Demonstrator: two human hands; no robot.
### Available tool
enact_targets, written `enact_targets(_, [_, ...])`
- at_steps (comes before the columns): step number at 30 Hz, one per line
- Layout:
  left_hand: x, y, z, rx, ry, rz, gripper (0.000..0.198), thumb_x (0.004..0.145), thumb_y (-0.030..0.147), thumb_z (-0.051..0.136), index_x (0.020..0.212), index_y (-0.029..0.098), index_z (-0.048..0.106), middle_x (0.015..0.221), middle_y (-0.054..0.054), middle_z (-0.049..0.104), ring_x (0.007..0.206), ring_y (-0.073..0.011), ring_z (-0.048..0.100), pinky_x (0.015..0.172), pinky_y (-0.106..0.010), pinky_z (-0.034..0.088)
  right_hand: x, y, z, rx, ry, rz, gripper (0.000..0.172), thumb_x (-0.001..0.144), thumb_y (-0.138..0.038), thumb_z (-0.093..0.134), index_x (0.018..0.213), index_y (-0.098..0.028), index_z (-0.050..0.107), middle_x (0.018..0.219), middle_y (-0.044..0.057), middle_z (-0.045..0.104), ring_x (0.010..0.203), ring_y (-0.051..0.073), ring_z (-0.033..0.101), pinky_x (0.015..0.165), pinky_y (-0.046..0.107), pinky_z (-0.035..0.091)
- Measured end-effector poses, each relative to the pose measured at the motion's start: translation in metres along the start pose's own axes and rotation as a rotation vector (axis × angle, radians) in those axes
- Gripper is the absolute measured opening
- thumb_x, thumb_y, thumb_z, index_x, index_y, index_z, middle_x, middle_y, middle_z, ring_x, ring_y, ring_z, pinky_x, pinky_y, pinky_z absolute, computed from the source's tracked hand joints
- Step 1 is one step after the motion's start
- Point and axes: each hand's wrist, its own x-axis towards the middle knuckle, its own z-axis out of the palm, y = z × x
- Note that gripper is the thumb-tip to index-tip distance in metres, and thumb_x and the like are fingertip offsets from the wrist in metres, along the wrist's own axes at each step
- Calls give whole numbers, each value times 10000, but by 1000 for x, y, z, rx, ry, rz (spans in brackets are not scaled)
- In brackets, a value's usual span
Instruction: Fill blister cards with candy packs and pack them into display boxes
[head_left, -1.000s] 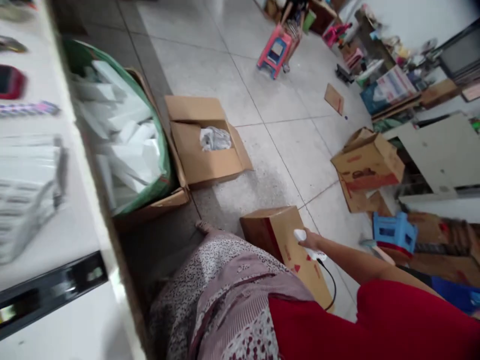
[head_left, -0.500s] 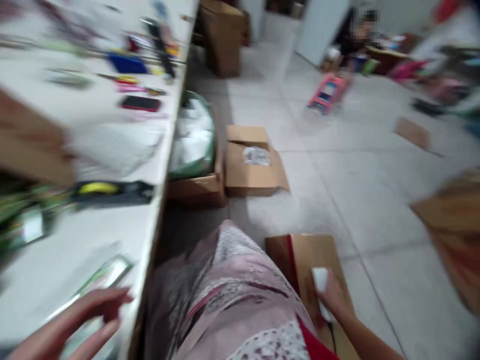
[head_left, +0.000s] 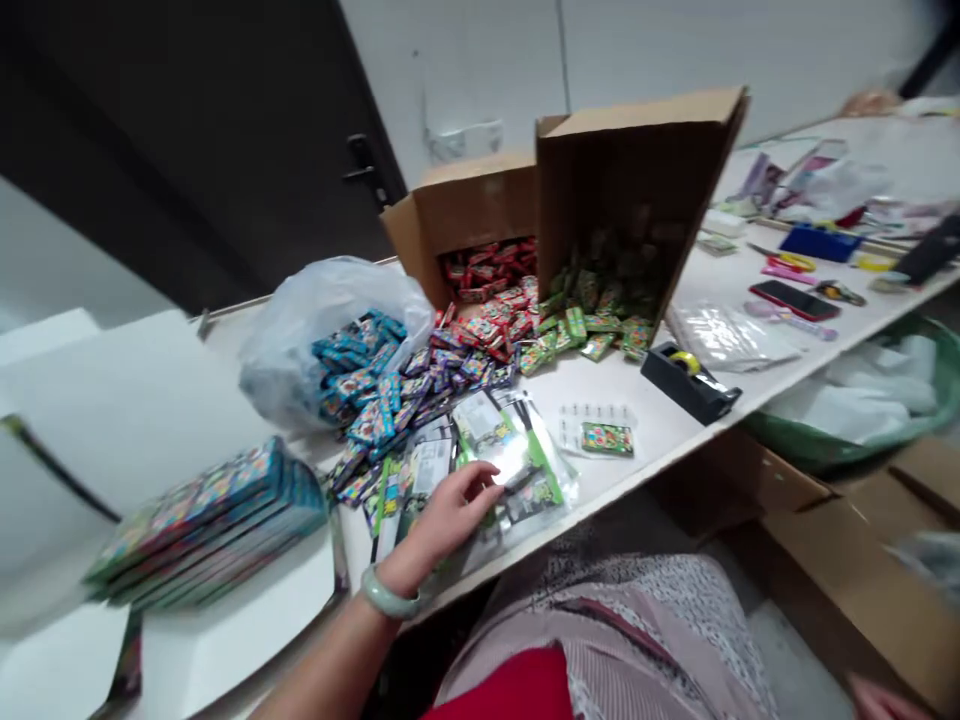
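My left hand [head_left: 450, 512], with a pale green bangle on the wrist, lies with fingers apart on a heap of clear plastic packets [head_left: 499, 450] near the front edge of the white table [head_left: 675, 420]. Just beyond it spreads a pile of small colourful sachets [head_left: 420, 375]. A clear bag [head_left: 322, 335] spills blue sachets. Two tipped cardboard boxes spill red sachets [head_left: 487, 275] and green sachets [head_left: 600, 315]. Only a blurred sliver of my right hand [head_left: 885, 700] shows at the bottom right corner, low beside the table.
A stack of colourful flat boxes [head_left: 210, 525] rests on white card sheets at the left. A black tape dispenser [head_left: 686, 382], a phone [head_left: 795, 298] and pens lie to the right. Below the table stand a green-lined bin [head_left: 862, 400] and brown boxes [head_left: 825, 560].
The view has swung from the floor up to the table. My left hand has settled on the clear packets. My right hand has left the box on the floor and nearly dropped out of view.
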Motion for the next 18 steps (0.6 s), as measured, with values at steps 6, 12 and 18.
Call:
enact_targets(6, [-31,-28,-19,-175,261,-190,257,743,343,660,916,155,629,785,-18,607,647,-123,540,572,-236,429,115,-174,54,389,-242,-565,319,866,-472,499,1020,-237,650,1063,86,677,980,252,640,893,408,510])
enact_targets(12, [15,-37,0,-386,365,-276,505,745,370,667,1174,160,503,1039,-91,598,602,-94,588,444,-189,405,144,-309,122,298,-357,-649,493,744,-272,643,1200,-99,567,1150,174,615,1091,303,561,1005,467,387])
enact_targets(18, [36,-35,8,-491,481,-203,645,746,319,688,1309,187,402,939,-28,573,617,-80,539,550,-207,446,145,-297,127,427,-347,-526,402,780,-329,581,1139,-159,516,986,90,627,862,228,634,843,411,514])
